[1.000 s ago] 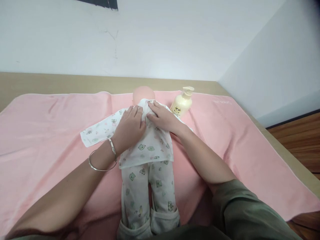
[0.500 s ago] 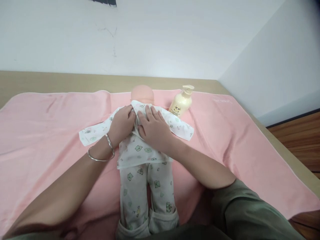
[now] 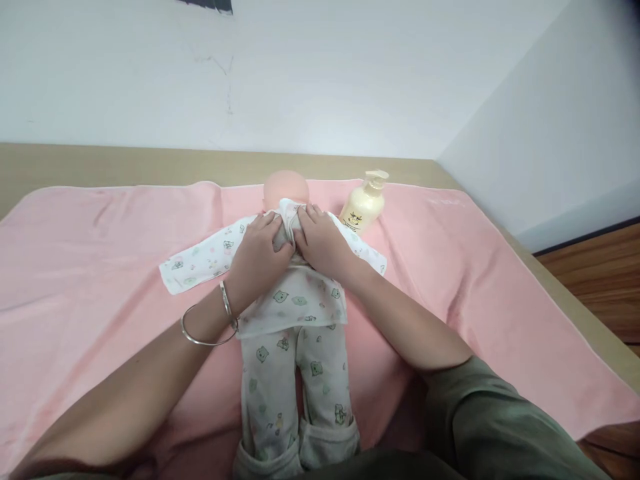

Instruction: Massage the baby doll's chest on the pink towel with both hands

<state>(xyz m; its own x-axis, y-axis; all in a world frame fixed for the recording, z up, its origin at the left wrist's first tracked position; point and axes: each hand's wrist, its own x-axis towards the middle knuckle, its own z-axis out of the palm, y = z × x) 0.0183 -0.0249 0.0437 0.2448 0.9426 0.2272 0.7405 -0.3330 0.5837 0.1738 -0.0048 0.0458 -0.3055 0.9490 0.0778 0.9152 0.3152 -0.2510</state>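
Note:
A baby doll [image 3: 286, 185] lies with its head away from me, dressed in a white printed baby shirt [image 3: 300, 303] with its sleeves spread wide. My left hand [image 3: 261, 257], a silver bangle at the wrist, is closed on the shirt's chest, thumb toward the middle. Opposite it, my right hand [image 3: 323, 243] has its fingers bent over the other side of the chest opening, its thumb at the cloth edge. Between the two hands the shirt's front is bunched, and some grey inner cloth shows. Matching printed pants [image 3: 270, 393] cover the doll's legs.
A pale yellow pump bottle [image 3: 364, 203] stands by the doll's shoulder at right, close to the sleeve. Beneath everything is a pink blanket [image 3: 100, 267], wrinkled in places, on a wooden table [image 3: 125, 163]. A white wall [image 3: 320, 80] rises behind it.
My left hand has moved right, toward the middle of the chest. My right hand has shifted slightly right, its fingers now bent instead of flat. The shirt's front is more gathered.

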